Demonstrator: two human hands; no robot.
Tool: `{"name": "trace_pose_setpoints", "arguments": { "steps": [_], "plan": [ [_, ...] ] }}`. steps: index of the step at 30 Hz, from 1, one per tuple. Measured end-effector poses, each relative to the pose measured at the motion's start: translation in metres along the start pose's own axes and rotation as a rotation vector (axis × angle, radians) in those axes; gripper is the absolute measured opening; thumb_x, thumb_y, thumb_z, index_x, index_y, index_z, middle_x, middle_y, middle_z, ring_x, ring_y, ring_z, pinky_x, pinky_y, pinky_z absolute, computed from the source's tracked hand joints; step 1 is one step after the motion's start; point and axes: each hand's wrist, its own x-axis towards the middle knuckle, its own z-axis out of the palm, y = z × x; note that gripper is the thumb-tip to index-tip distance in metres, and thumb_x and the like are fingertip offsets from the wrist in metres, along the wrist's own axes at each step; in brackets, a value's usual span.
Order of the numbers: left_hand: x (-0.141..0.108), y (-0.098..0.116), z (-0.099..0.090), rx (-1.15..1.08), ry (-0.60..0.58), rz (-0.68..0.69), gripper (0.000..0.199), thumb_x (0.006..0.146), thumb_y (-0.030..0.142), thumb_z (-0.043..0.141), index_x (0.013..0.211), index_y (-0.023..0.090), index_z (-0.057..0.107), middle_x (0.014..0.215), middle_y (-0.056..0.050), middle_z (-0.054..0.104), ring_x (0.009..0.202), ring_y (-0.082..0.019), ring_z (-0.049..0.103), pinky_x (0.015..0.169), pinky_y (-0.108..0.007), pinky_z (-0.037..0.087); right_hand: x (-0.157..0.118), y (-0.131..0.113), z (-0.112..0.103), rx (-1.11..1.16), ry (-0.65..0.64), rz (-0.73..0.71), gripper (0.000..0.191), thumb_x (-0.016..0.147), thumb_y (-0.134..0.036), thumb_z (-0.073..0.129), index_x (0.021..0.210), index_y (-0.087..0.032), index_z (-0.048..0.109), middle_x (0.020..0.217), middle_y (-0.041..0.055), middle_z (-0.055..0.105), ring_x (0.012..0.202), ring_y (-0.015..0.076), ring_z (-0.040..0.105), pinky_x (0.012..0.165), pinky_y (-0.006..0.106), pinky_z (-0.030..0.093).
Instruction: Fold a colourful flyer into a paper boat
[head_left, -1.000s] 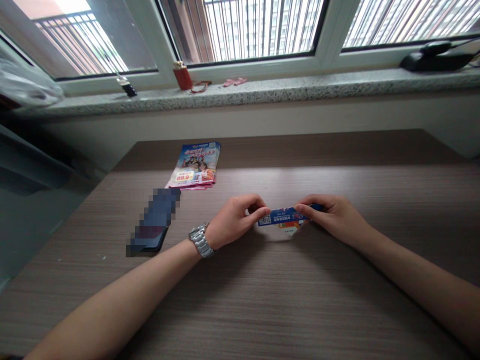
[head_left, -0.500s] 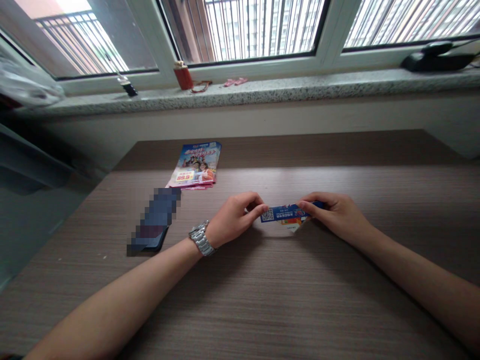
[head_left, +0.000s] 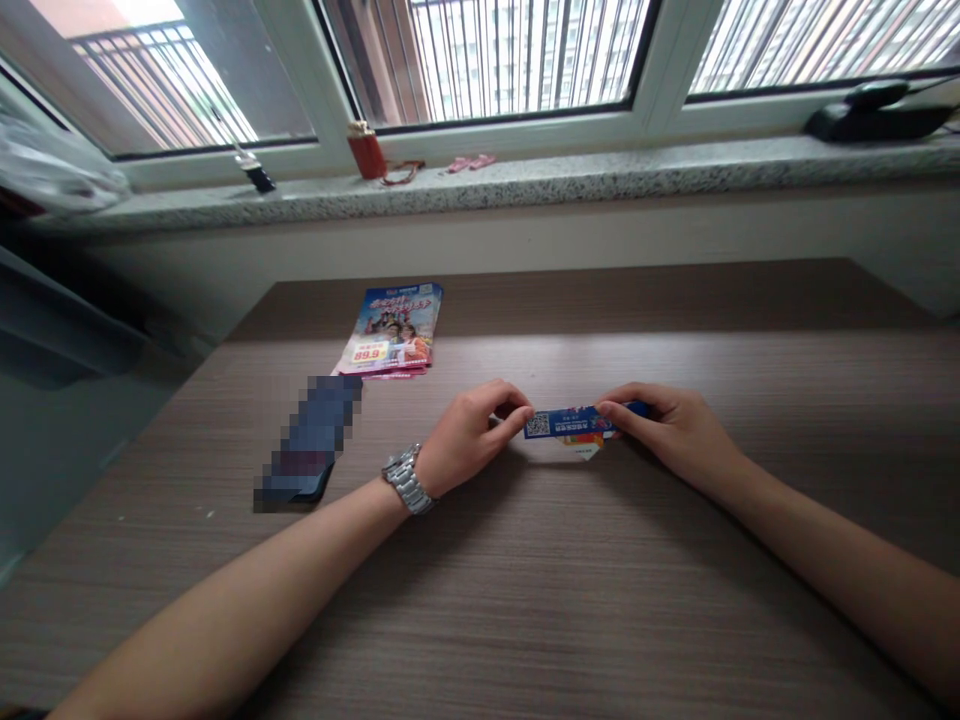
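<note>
A folded flyer (head_left: 574,422) is held low over the table between my two hands. Its blue strip carries a QR code at the left end, and a small pale pointed flap with orange print shows beneath it. My left hand (head_left: 480,430), with a metal watch (head_left: 409,480) on the wrist, pinches the flyer's left end between thumb and fingers. At the other end, the thumb and fingers of my right hand (head_left: 660,420) are closed on the strip. Part of the flyer is hidden behind the right fingers.
A stack of printed flyers (head_left: 396,330) lies at the back left of the wooden table (head_left: 570,600). Nearer is a dark, pixelated phone (head_left: 307,440). On the stone windowsill (head_left: 600,180) are a red lighter-like case (head_left: 367,152), pink items (head_left: 471,163) and a black device (head_left: 874,118).
The flyer's left end has risen slightly, and the flap beneath looks a little smaller. My left hand has shifted very slightly; my right hand is almost unmoved.
</note>
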Motion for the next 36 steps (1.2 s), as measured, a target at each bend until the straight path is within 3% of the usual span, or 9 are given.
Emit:
{"name": "trace_pose_setpoints", "arguments": {
  "steps": [11,26,32,36],
  "plan": [
    [-0.0030,-0.0062,0.0036,-0.118,0.010,-0.041,0.014,0.094,0.030,0.061,0.097,0.017,0.065,0.091,-0.003,0.062,0.083,-0.014,0.057,0.074,-0.024,0.047,-0.0032,0.0012,0.0025,0.017,0.077,-0.038,0.030,0.087,-0.053,0.065,0.090,-0.025,0.076,0.084,0.0021,0.078,0.075,0.0223,0.070,0.069,0.034,0.054],
    [-0.0009,-0.0026,0.0042,-0.153,0.029,-0.086,0.018,0.093,0.033,0.062,0.091,0.015,0.065,0.083,-0.002,0.066,0.075,-0.013,0.060,0.069,-0.023,0.048,-0.0046,-0.0013,0.0035,0.029,0.048,-0.046,0.025,0.089,-0.047,0.065,0.093,-0.025,0.075,0.088,0.0019,0.078,0.077,0.0218,0.070,0.069,0.034,0.055],
    [-0.0010,-0.0055,0.0035,-0.042,0.070,-0.067,0.012,0.094,0.028,0.060,0.090,0.016,0.064,0.083,-0.002,0.064,0.076,-0.013,0.060,0.070,-0.025,0.049,-0.0029,0.0007,0.0066,-0.053,0.048,-0.192,0.024,0.092,-0.041,0.063,0.105,-0.024,0.074,0.097,0.0051,0.074,0.086,0.0223,0.067,0.076,0.036,0.053],
    [-0.0017,-0.0086,0.0050,0.153,0.117,0.029,0.015,0.094,0.024,0.060,0.107,0.018,0.064,0.108,-0.007,0.063,0.098,-0.018,0.062,0.089,-0.033,0.052,0.0012,0.0053,0.0100,-0.128,0.064,-0.270,0.022,0.094,-0.036,0.061,0.106,-0.023,0.074,0.098,0.0067,0.068,0.090,0.0223,0.065,0.082,0.038,0.051]
  ]
}}
